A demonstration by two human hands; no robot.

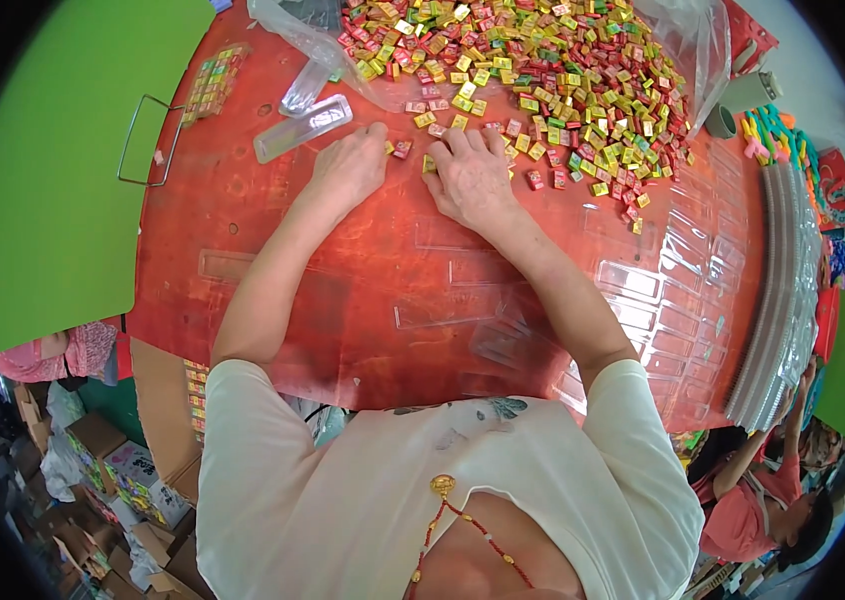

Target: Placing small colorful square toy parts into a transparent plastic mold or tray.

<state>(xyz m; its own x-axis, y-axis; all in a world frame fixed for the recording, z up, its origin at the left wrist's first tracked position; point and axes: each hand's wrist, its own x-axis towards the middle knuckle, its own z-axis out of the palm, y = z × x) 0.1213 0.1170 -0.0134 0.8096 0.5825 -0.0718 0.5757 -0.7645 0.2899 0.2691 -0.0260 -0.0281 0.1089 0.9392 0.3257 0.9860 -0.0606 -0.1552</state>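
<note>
Two hands at work, and red tabletop (363, 265) spreads from the wrist side of the fingers to a near edge partly hidden by the shirt (343, 480). Small boxes (593, 95) heap beyond the right fingers; clear trays (305, 128) lie just past the left. We see left hand (351, 165) curled, right hand (474, 178) loosely fanned; fingertips obscured, we can't tell whether either grips anything.

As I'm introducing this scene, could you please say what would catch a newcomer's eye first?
Probably the heap of colourful pieces on the far side of the red table, with the left hand and right hand at the heap's near edge. Next, the stack of clear trays along the table's right edge.
</note>
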